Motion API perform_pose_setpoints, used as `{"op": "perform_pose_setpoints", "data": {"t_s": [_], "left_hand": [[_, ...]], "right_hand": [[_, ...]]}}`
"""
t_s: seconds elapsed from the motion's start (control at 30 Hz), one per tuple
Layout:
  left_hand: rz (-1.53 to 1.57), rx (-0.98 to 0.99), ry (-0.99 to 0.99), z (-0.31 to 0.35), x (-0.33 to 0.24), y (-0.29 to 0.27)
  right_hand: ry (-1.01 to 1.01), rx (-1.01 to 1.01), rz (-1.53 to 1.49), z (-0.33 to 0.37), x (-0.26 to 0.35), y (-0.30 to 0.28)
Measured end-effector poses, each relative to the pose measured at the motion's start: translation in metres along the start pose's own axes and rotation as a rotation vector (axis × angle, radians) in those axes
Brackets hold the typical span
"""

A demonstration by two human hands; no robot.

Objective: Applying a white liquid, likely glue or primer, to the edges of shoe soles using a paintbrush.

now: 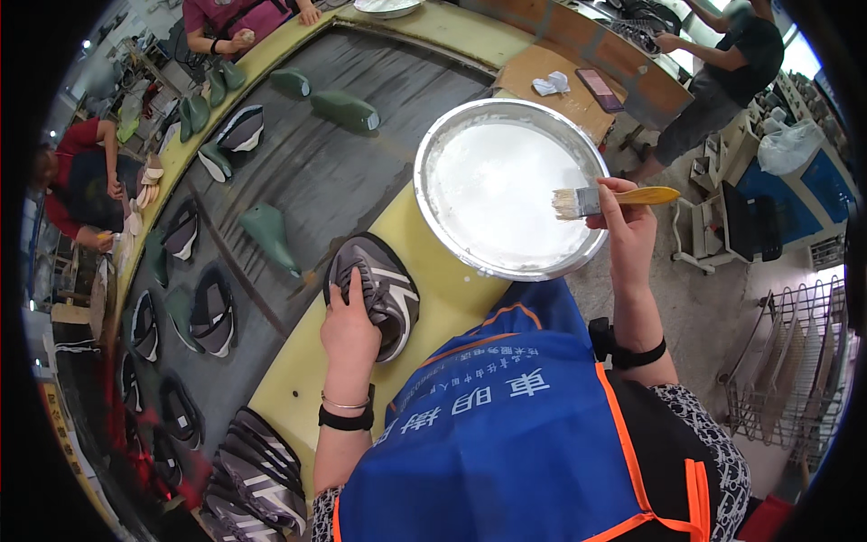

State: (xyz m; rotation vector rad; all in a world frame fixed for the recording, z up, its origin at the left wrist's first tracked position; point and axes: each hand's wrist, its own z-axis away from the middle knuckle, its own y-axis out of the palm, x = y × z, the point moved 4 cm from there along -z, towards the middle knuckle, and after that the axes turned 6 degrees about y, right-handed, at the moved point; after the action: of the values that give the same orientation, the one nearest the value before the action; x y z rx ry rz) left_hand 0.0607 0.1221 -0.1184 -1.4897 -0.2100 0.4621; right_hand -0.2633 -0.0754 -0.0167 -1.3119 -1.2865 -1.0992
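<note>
The round basin (433,144) is shiny metal holding a smooth, matt white paste. The brush (610,199) has a varnished wooden handle and pale bristles. The grey shoe upper (384,285) looks like mesh cloth with glossy stripes, though the view is soft.

A grey concrete floor (722,316) is seen at the right of the frame. A wire rack (795,361) is set at the lower right, and blue cabinets (826,185) at the upper right. A curved wooden counter (587,45) is placed along the top. Bright daylight is let in at the upper right corner.
</note>
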Motion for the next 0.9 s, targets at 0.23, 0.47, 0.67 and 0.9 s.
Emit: {"op": "perform_pose_setpoints", "data": {"t_s": [0.23,0.47,0.67,0.9], "left_hand": [[0.110,0.005,0.002,0.004,0.001,0.001],[1.061,-0.474,0.133,-0.006,0.038,-0.042],[2.213,-0.154,-0.265,-0.011,0.032,-0.046],[2.288,0.175,-0.476,-0.030,-0.023,-0.047]], "right_hand": [[0.033,0.108,-0.037,-0.007,-0.011,0.005],[-0.077,0.140,0.369,-0.018,-0.024,0.006],[-0.056,0.120,0.606,-0.024,-0.045,0.015],[-0.031,0.253,0.850,-0.032,-0.046,0.022]]}}
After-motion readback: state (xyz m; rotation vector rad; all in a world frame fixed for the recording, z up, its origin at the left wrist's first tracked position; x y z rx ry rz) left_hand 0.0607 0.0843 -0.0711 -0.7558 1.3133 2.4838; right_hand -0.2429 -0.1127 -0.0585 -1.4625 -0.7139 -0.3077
